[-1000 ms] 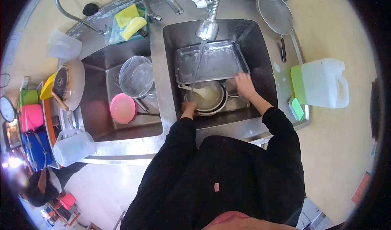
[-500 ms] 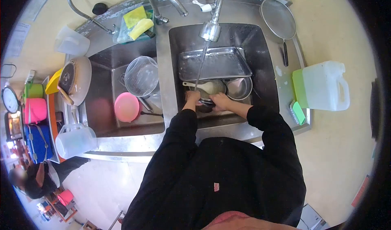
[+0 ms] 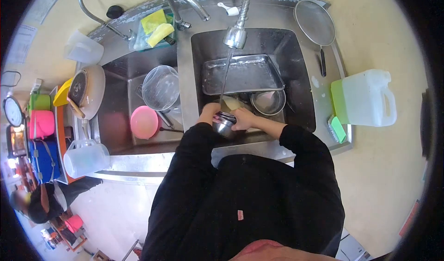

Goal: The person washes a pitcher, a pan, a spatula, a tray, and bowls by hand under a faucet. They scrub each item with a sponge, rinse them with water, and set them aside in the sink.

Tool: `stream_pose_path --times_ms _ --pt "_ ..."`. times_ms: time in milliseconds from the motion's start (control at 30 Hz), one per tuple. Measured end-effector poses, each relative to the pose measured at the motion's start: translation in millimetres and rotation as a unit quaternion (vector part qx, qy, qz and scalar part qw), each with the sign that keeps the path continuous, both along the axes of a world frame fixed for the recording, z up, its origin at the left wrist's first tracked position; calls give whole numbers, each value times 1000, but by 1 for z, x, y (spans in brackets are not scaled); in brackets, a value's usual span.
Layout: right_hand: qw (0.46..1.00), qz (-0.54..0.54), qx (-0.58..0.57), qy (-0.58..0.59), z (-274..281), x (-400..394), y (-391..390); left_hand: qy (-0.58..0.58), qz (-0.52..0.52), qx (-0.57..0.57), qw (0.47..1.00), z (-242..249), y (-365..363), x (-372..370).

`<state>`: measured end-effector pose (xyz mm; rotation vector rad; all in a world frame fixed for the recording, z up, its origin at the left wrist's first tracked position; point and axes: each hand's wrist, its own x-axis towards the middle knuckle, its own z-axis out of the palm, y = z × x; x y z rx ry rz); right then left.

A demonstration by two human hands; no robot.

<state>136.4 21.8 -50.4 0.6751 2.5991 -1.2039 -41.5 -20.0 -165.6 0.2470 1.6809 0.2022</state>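
Both my hands work in the right basin, below the running spray tap (image 3: 235,36). Between them is a shiny stainless steel bowl (image 3: 225,128), tilted so its rounded side shows. My left hand (image 3: 211,113) grips its left edge, with the fingers partly hidden. On the opposite side my right hand (image 3: 243,119) has its fingers closed on the rim. Water from the tap falls just behind the bowl. Beyond my hands lie a pale ladle (image 3: 230,104), partly covered, a round metal pan (image 3: 268,103) and a rectangular metal tray (image 3: 243,74).
The left basin holds a pink bowl (image 3: 144,122), a clear round container (image 3: 160,88) and utensils. A strainer (image 3: 315,23), a green brush (image 3: 337,129) and a large jug (image 3: 365,98) line the right side. A plastic pitcher (image 3: 86,159) stands left; a person (image 3: 40,205) is farther off.
My hands have drawn the bowl slightly toward me and tipped it, so its shiny side now shows. The ladle has shifted, and the pan has moved slightly nearer.
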Motion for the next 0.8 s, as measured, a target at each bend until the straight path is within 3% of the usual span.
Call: stream_pose_path --times_ms 133,267,500,633,733,800 --pt "999 -5 26 -30 39 -4 2 -48 -85 -22 995 98 19 0" --pt "999 -2 45 -27 78 -6 7 -80 -114 15 990 93 29 -14" --pt "987 -20 159 -11 144 1 4 -83 -59 92 991 206 32 5" --pt "982 16 159 -98 164 -8 19 -92 18 175 980 194 50 -4" --pt "958 12 288 -9 146 -12 37 -78 77 230 967 176 70 -7" --pt "949 42 311 -36 121 -20 58 -84 151 252 952 165 82 -8"
